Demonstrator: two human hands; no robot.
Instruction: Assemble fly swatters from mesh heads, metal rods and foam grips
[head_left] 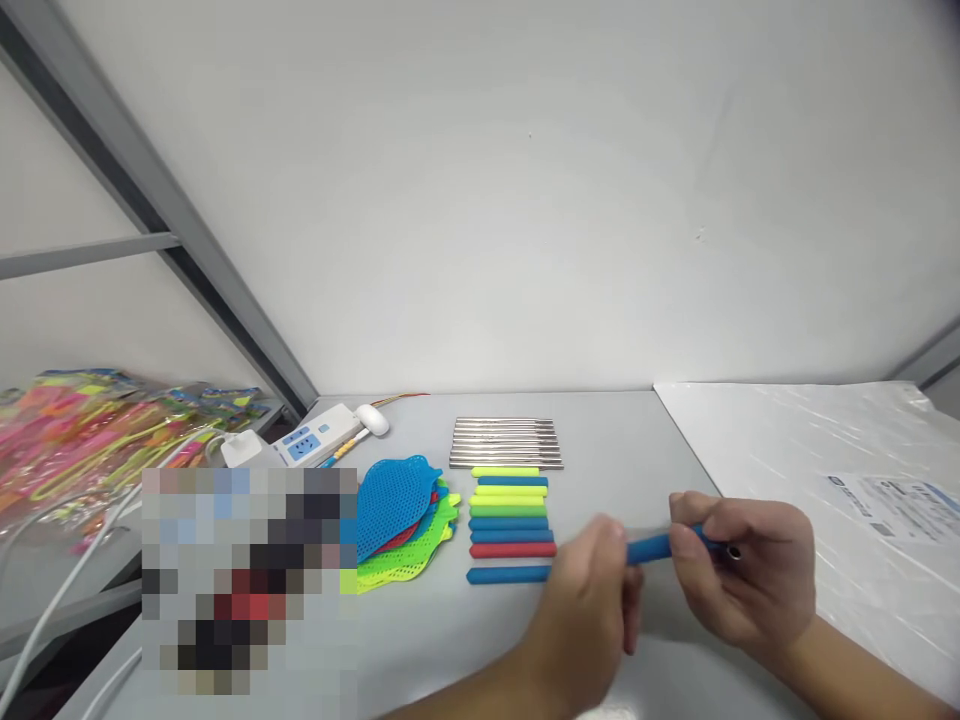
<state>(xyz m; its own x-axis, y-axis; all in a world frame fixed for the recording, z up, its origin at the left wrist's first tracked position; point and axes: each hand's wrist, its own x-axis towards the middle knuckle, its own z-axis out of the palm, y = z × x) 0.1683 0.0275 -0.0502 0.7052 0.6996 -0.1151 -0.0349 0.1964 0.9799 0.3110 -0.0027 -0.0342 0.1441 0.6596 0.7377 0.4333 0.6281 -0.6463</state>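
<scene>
We pinched a blue tube [649, 549] with the left hand [583, 605] and right hand [750, 570]. Coloured tubes [510, 511] lay on the table [420, 645], nearer than the metal rods [505, 441].

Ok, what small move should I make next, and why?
Perhaps press the round metal end inward with your right hand, since it shows uncovered there and your left hand seems to steady the blue handle.
</scene>
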